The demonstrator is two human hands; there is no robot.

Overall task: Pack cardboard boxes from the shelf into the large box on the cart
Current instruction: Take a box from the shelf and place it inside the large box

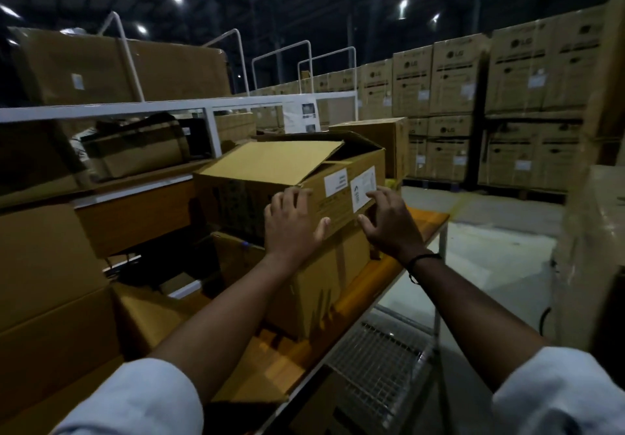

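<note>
Pressing left hand (292, 223) and right hand (389, 221), both unclenched, on the box (341, 203): seems light, stiff; I'd grip bottom edges, not flaps (277, 162).

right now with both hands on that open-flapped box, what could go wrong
The left hand and right hand only touch the near faces of the labelled box, with nothing underneath, so it may slip or tip. Its raised top flap could snag or swing. It rests high on a lower box near the edge of the orange cart deck, so it might topple off.
</note>
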